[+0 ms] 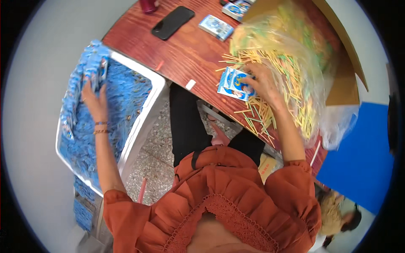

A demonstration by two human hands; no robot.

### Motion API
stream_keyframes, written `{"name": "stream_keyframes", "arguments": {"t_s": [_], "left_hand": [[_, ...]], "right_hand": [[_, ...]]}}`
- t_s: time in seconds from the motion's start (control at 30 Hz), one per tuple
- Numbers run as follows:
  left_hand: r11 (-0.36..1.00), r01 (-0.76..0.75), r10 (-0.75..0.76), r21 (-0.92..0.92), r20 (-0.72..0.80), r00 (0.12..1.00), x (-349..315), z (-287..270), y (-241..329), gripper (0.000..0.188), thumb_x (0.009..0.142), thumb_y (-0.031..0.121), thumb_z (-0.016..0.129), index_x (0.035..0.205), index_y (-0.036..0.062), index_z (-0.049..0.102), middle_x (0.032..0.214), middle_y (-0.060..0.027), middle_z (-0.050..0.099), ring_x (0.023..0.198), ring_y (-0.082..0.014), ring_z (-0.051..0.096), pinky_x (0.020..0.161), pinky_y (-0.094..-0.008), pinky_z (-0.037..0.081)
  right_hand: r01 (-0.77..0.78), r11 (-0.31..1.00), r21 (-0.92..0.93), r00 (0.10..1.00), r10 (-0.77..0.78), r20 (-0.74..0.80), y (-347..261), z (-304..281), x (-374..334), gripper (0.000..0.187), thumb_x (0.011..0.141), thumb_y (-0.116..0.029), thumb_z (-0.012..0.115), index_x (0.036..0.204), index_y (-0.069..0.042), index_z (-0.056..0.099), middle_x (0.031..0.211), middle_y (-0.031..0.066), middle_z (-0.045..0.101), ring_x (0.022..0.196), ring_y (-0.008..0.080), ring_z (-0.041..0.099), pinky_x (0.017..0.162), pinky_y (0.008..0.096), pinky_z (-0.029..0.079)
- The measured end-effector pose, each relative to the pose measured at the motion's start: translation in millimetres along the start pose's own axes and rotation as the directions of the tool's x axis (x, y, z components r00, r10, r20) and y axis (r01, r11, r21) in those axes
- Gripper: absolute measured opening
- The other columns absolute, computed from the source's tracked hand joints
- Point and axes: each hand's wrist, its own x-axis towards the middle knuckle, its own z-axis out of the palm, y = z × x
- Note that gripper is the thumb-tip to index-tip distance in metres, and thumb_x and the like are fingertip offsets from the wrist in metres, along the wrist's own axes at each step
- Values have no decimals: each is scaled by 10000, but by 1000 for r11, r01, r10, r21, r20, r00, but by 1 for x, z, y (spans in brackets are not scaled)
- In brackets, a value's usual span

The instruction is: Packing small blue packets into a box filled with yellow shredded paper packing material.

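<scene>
My left hand (96,103) reaches into a white foam box (154,84) on the left, thumb and fingers apart. It touches a row of small blue packets (90,63) heaped along the box's far left side; I see nothing lifted in it. At the table, my right hand (263,82) is closed, its thumb on a few overlapping blue-and-white packets (232,84). Beneath and around that hand lie many thin yellow and green sticks (261,120). More of these sticks spill from a large clear plastic bag (303,67) beside it.
A black phone (173,22), a small blue-and-white box (216,27) and a dark red container (148,6) occupy the table's far side. A cardboard box (341,82) stands around the bag. At right is a blue panel (358,156); another person (335,215) sits lower right.
</scene>
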Motion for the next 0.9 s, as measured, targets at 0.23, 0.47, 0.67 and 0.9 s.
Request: {"name": "stream_keyframes", "arguments": {"t_s": [0.23,0.47,0.67,0.9], "left_hand": [[792,6,90,-611,127,988,-19,3,210,396,802,181,685,1147,19,580,1000,-158,611,951,-335,561,853,-422,427],[708,-1,208,-706,208,956,-34,29,335,381,842,197,664,1156,15,547,961,-147,582,892,-324,565,836,-398,436],[740,25,179,-672,233,956,-30,51,372,495,813,228,680,1217,-6,515,1109,-208,547,1075,-370,512,931,-429,413],[700,26,146,-714,179,973,-20,26,344,728,763,306,773,1330,9,426,1240,-182,522,1134,-304,507,958,-391,415]], "right_hand": [[11,996,-83,1000,-11,5,28,18,-17,191,773,-206,693,802,-33,617,705,109,579,746,281,560,666,401,405],[175,982,-64,961,-185,-205,22,24,-15,139,865,-171,601,968,-92,652,804,86,626,786,293,582,691,418,394],[166,971,-170,928,-212,-306,47,25,-14,152,881,-217,584,943,-105,666,847,126,668,769,319,630,696,423,468],[218,969,118,965,-196,-177,14,-11,-10,186,901,-202,585,955,-44,665,860,126,684,758,235,647,656,343,473]]}}
